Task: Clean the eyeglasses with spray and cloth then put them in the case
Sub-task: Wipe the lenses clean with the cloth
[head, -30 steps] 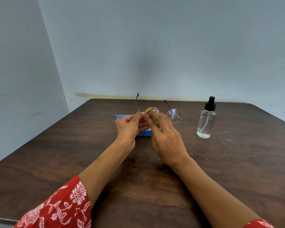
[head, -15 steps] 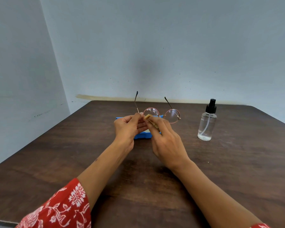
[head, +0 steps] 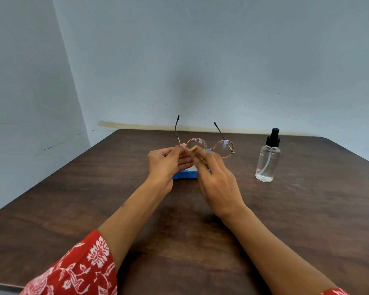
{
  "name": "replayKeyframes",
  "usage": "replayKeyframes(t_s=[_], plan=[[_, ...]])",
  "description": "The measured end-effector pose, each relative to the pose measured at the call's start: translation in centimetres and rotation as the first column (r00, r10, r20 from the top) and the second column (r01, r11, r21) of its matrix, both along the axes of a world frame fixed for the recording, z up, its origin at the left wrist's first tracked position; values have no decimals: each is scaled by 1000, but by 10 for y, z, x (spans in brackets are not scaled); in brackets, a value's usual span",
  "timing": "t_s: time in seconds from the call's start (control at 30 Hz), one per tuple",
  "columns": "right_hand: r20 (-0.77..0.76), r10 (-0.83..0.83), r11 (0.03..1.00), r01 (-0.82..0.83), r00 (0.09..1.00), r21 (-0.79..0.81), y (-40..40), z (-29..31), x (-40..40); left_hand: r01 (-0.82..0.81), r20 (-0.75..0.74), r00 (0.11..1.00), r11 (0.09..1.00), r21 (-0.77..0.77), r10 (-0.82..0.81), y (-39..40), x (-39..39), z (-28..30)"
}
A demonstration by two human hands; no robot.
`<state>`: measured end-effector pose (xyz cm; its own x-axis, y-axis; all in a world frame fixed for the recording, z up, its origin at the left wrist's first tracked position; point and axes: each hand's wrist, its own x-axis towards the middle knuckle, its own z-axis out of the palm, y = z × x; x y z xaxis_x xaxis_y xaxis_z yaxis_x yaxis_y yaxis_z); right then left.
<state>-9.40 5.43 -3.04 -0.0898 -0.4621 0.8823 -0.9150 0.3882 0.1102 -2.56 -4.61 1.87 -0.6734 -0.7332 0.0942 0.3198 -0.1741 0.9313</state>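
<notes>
— Holding the round pink wire-rimmed eyeglasses [head: 209, 146] above the dark wooden counter [head: 307, 209], which hand is nearer?
— The left hand [head: 168, 165] pinches the frame's left end; their long axis runs left-right. The right hand [head: 217, 179] fingers [head: 202, 158] pinch a small tan cloth [head: 193, 148] on the left lens.
— And the blue case [head: 184, 174]?
— Directly below the hands.

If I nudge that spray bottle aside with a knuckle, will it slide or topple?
The spray bottle is tall and narrow with a black pump on top, so a high push would likely tip it. Only a little liquid shows near its base, so it is probably light and may skid on the table. Being round, it would likely roll if it fell.
</notes>
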Motion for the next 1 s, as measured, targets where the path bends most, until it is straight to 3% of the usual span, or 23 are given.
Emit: replayKeyframes(t_s=[0.13, 0.37, 0.53, 0.8, 1.0], plan=[[21, -53, 997, 54, 998, -57, 4, 4, -4, 15, 23, 1000, 1000, -4, -15, 2, 2, 0], [-2, 56, 998, -56, 998, -5, -2, 0, 3, -21, 6, 1000, 1000, -18, 21, 0, 0, -2], [47, -40, 996, 44, 998, -80, 3, 3, -5, -10, 31, 999, 1000, -18, 10, 1, 1, -1], [-13, 57, 998, -57, 998, 8, -1, -1, 1, -46, 5, 999, 999, -9, 46, -1, 0, -1], [101, -65, 991, 76, 993, -112, 5, -2, -10, -70, -23, 997, 997, 42, 71, -6, 2, 5]])
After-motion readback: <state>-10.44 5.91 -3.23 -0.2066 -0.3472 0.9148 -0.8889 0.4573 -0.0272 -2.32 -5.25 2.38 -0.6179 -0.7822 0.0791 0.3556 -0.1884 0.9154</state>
